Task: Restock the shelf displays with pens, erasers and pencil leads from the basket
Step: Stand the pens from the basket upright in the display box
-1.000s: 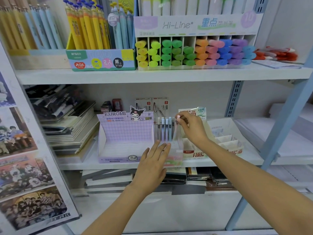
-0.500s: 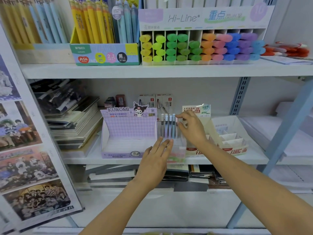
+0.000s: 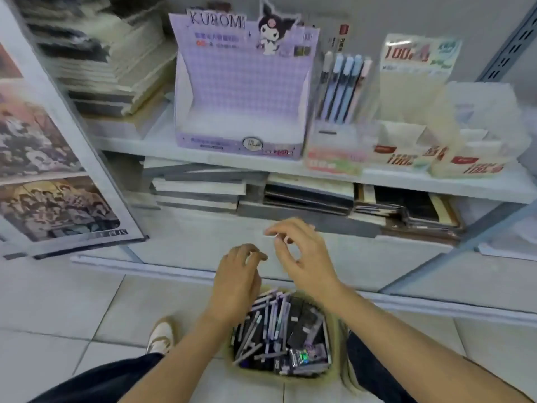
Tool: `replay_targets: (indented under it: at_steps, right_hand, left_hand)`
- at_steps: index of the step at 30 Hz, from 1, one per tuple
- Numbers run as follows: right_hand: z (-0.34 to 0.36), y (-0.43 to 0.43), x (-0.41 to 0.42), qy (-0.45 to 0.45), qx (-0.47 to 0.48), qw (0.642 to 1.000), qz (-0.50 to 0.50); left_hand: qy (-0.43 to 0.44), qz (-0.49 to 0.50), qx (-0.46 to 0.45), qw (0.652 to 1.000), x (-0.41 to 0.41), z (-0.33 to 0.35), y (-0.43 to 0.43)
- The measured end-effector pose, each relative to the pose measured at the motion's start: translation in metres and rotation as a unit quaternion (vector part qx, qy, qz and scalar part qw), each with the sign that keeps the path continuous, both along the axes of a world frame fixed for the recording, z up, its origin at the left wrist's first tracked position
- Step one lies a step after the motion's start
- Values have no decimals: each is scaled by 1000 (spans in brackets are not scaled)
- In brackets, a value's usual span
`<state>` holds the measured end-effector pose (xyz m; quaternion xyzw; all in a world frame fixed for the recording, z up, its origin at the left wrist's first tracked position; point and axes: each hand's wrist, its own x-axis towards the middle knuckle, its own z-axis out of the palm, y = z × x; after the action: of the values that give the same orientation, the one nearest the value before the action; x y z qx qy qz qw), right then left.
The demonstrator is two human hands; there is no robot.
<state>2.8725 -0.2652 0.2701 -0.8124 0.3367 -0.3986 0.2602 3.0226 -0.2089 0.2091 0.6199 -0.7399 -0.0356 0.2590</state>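
Both our hands hang just above the basket (image 3: pixel 337 344) on the floor (image 3: pixel 58 315): left hand (image 3: pixel 241 274) & right hand (image 3: pixel 302 254) w/ fingers loosely curled, gripping nothing as far as the blur shows. The basket's full of pens (image 3: pixel 267 324) & packets, so we judge most restocking's left. On the shelf (image 3: pixel 203 158) beyond the basket, the Kuromi display box (image 3: pixel 241 91) looks empty. Up and right of the basket, the clear holder (image 3: pixel 343 88) has only a few pens, and the cream display boxes (image 3: pixel 404 152) look near bare.
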Motion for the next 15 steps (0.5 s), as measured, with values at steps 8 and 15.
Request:
replay_targets:
  at_steps: [8,15]
  right_hand:
    - [-233,39,-20,240,380,890,-80]
    - [-332,27,-27,267,528,786,-177]
  left_hand:
    - [47,80,429,899,11,-185,83]
    - [34,119,506,854,9,-256,79]
